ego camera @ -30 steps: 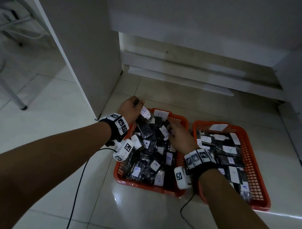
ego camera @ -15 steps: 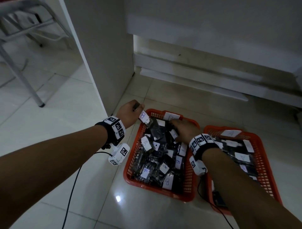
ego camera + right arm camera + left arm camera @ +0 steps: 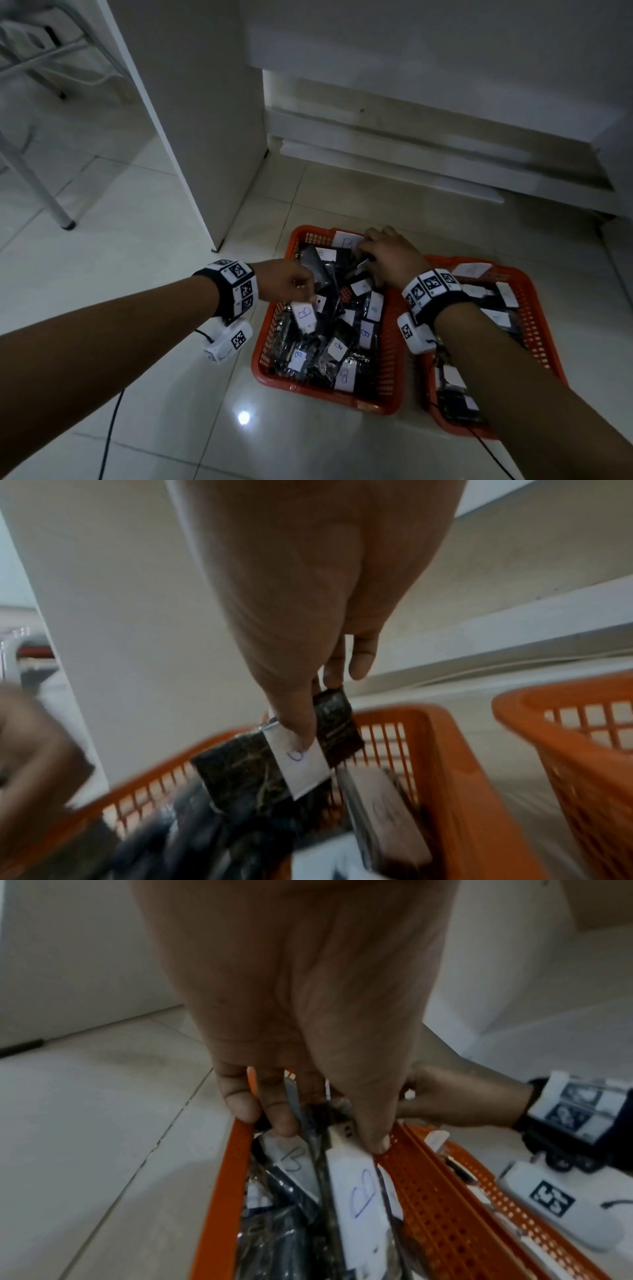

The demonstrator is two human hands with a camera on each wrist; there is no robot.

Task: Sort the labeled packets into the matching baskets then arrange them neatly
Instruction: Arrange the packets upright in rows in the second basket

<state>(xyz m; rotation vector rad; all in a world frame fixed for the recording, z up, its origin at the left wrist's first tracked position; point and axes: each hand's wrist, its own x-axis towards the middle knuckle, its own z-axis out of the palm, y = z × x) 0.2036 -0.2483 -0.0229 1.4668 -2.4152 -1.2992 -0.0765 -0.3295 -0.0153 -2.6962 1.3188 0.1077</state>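
Two orange baskets stand side by side on the tiled floor. The left basket (image 3: pixel 270 337) (image 3: pixel 222 1191) (image 3: pixel 435 750) is full of dark packets with white labels marked B. My left hand (image 3: pixel 294 286) (image 3: pixel 308 1123) is over its left side and pinches a B-labelled packet (image 3: pixel 305 315) (image 3: pixel 359 1185), with a second B packet (image 3: pixel 291 1156) against its fingers. At the far end my right hand (image 3: pixel 380 253) (image 3: pixel 308 718) pinches another dark packet (image 3: pixel 274 761) by its white label. The right basket (image 3: pixel 534 315) (image 3: pixel 565 737) holds labelled packets, partly hidden by my right forearm.
A white cabinet panel (image 3: pixel 191 113) rises just behind and left of the left basket. A low white ledge (image 3: pixel 394 164) runs along the wall behind both baskets. A chair leg (image 3: pixel 51 202) stands far left. Black cables (image 3: pixel 113 421) trail over the floor from my wrists.
My left hand has come back from the basket's far left corner to its left side with the B packet. My right hand has reached to the far end and holds a packet.
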